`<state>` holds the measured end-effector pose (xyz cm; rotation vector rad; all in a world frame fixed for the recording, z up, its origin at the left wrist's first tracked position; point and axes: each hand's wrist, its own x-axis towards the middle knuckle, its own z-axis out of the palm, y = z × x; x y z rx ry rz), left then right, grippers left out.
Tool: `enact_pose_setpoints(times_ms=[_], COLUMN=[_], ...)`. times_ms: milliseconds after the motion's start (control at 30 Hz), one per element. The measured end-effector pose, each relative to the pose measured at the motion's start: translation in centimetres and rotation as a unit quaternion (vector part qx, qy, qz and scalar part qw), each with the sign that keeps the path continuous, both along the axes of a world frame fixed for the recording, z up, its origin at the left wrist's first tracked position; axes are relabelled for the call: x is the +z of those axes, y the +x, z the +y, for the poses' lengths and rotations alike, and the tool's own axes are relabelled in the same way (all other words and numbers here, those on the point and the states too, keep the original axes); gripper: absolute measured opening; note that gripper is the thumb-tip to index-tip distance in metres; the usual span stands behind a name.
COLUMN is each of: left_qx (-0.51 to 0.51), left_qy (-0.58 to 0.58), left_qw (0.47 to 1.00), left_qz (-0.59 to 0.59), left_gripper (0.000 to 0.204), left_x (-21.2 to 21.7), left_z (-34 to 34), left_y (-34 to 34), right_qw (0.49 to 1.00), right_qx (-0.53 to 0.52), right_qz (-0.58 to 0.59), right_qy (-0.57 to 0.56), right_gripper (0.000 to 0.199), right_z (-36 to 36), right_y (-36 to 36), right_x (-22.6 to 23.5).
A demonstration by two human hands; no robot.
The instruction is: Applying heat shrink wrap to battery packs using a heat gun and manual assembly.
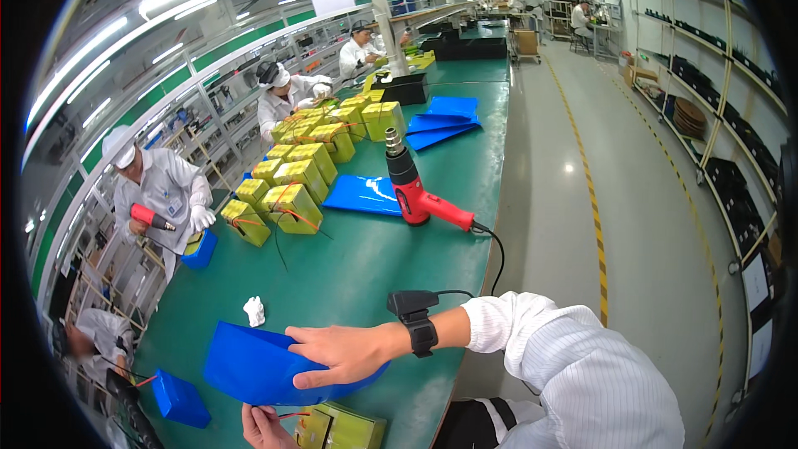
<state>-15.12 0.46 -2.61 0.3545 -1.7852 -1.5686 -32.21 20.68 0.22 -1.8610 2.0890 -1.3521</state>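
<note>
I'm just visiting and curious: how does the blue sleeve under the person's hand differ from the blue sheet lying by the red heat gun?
The blue sleeve is puffed open and curved; the blue sheet lies flat on the green table. The right hand presses on the sleeve, while nothing touches the sheet, which rests beside the red heat gun. The sleeve sits at the near edge, the sheet farther up. Both are glossy blue plastic.

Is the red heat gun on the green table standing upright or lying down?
Lying down: the red heat gun rests on its side on the green table, nozzle pointing away.
</note>
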Motion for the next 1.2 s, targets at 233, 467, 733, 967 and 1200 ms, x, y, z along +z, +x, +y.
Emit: enact_pose_setpoints(times_ms=[233, 467, 733, 967, 1200], left_qx=[-0.198, -0.219, -0.174, -0.120, -0.118], left_qy=[0.210, -0.023, 0.008, 0.060, -0.101], left_qw=[0.951, 0.973, 0.985, 0.991, 0.987], left_qz=[0.109, 0.069, -0.020, 0.010, -0.037], left_gripper=[0.029, 0.022, 0.021, 0.025, 0.030], left_x=[-1.1, -3.1, -2.1, -4.6, -7.0], left_z=[-1.8, -3.8, -1.3, -2.2, -4.1], left_y=[1.1, 2.5, 1.6, 0.6, 3.0], right_qw=[1.000, 0.995, 0.970, 0.919, 0.864], right_qx=[-0.011, -0.083, -0.171, -0.204, -0.108], right_qz=[0.004, 0.040, 0.122, 0.271, 0.188], right_qy=[0.023, 0.045, 0.124, 0.202, 0.454], right_gripper=[0.073, 0.059, 0.070, 0.081, 0.085], right_z=[1.1, -0.1, -0.2, -4.2, -8.4], right_y=[0.9, 2.7, 4.1, 3.5, 2.8], right_x=[2.8, 3.4, 4.7, 6.4, 6.7])
